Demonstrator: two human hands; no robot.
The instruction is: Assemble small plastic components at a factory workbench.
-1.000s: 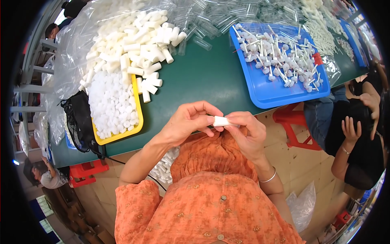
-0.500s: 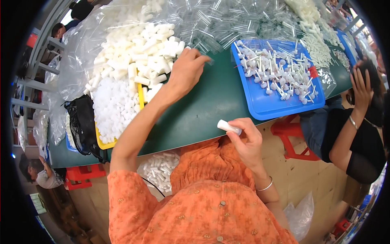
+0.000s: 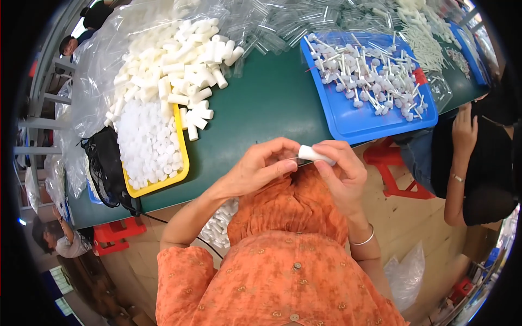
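Observation:
In front of my lap, just off the table's near edge, my two hands meet. My right hand (image 3: pixel 345 171) pinches a short white cylinder (image 3: pixel 311 154) between thumb and fingers, its left end toward the other hand. The fingers of my left hand (image 3: pixel 260 167) are closed on a clear plastic tube (image 3: pixel 298 162), mostly hidden by the fingers, right beside the cylinder's left end. Whether tube and cylinder touch, I cannot tell.
The green table (image 3: pixel 261 108) bears a heap of cream cylinders (image 3: pixel 179 68), a yellow tray (image 3: pixel 186 163) of white caps (image 3: pixel 148 144), clear tubes (image 3: pixel 304 19), and a blue tray (image 3: pixel 356 122) of white-stemmed pieces (image 3: pixel 375 76). A black bag (image 3: pixel 103 163) lies left. Another person (image 3: pixel 484 157) sits right.
My left hand has come back from the table's far middle, bringing the clear tube to my right hand. The white cylinder stays in my right hand. The view has shifted slightly.

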